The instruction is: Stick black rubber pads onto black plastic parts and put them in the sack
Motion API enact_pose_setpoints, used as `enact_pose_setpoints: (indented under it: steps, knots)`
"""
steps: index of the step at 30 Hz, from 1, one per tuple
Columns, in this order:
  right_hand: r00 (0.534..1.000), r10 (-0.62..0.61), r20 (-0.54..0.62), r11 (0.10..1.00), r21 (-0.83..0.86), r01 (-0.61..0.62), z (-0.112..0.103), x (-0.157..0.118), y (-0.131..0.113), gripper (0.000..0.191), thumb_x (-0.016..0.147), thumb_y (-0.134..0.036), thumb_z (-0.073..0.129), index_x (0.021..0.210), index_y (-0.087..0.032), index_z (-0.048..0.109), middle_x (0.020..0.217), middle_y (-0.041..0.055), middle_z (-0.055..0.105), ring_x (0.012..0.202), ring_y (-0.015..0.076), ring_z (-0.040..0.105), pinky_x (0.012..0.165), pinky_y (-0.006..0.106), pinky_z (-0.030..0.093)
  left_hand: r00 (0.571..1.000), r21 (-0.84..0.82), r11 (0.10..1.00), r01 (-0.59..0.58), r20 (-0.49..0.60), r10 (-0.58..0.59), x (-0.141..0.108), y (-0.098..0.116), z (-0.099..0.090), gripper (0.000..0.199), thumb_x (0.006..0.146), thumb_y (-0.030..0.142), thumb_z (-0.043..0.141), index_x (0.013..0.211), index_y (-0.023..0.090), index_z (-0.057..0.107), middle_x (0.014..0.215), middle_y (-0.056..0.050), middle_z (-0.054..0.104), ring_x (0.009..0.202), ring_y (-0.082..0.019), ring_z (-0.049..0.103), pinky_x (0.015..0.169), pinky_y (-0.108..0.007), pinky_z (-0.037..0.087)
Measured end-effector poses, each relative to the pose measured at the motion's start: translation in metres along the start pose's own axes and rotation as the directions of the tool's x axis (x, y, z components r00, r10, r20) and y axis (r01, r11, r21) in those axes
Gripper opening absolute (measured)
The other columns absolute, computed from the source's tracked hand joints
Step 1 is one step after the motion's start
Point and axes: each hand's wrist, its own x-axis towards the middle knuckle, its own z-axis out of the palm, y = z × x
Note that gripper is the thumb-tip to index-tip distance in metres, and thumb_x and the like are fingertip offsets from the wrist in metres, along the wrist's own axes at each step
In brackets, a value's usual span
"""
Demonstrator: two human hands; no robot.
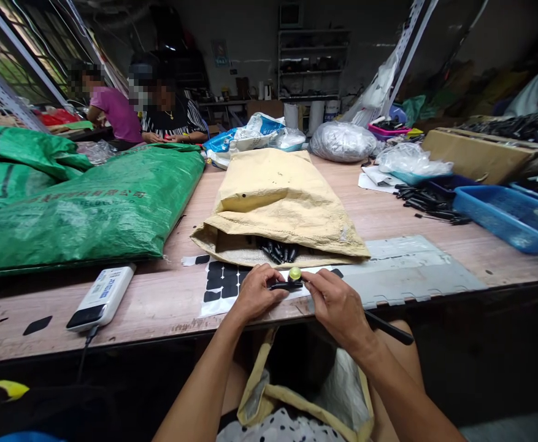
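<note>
My left hand (260,291) is closed around a small slim black part (286,285) just above the table's front edge. A small round yellow-green piece (295,274) shows at the right end of this part. My right hand (337,299) has its thumb and index finger pinched beside that end. A long black handle (391,328) sticks out from under my right hand toward the lower right; its other end is hidden. Just beyond my hands, a tan woven sack (282,190) lies with its mouth toward me, with several black parts (276,250) inside.
A sheet of black stickers (222,281) and a grey plate (416,270) lie by the edge. At left are a white power bank (103,298) and green sacks (89,209). Blue trays (508,215) stand right. An open sack (315,402) hangs at my lap. Two people sit across.
</note>
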Motion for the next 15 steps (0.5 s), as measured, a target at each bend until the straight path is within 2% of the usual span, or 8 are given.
enact_pose_setpoints:
  steps: [5, 11, 15]
  knots:
    - [0.995, 0.063, -0.077, 0.997, 0.038, -0.06, -0.003, 0.009, 0.021, 0.027, 0.099, -0.025, 0.049, 0.117, -0.027, 0.069, 0.099, 0.0041, 0.069, 0.095, 0.0192, 0.063, 0.085, 0.03, 0.047, 1.0, -0.001, 1.0, -0.006, 0.006, 0.006, 0.0, 0.001, -0.002, 0.017, 0.073, 0.023, 0.077, 0.087, 0.022, 0.069, 0.087, 0.001, 0.065, 0.09, -0.02, 0.057, 0.082, -0.031, 0.043]
    - [0.99, 0.089, -0.113, 0.986, -0.13, -0.104, 0.007, 0.018, 0.058, 0.023, 0.091, -0.02, 0.058, 0.107, -0.025, 0.073, 0.091, 0.0036, 0.067, 0.093, 0.021, 0.058, 0.084, 0.032, 0.044, 1.0, -0.016, 1.0, -0.002, 0.014, 0.003, 0.001, 0.001, -0.002, 0.017, 0.072, 0.02, 0.075, 0.086, 0.022, 0.067, 0.088, 0.001, 0.065, 0.09, -0.02, 0.056, 0.08, -0.031, 0.042]
    - [0.987, 0.111, -0.115, 0.975, -0.18, -0.131, 0.016, 0.017, 0.07, 0.023, 0.091, -0.019, 0.058, 0.108, -0.024, 0.073, 0.092, 0.0039, 0.066, 0.092, 0.0202, 0.057, 0.085, 0.031, 0.043, 1.0, -0.021, 1.0, 0.004, 0.016, -0.004, 0.0, 0.0, -0.002, 0.016, 0.072, 0.02, 0.075, 0.085, 0.022, 0.066, 0.089, 0.001, 0.065, 0.091, -0.02, 0.056, 0.082, -0.031, 0.042]
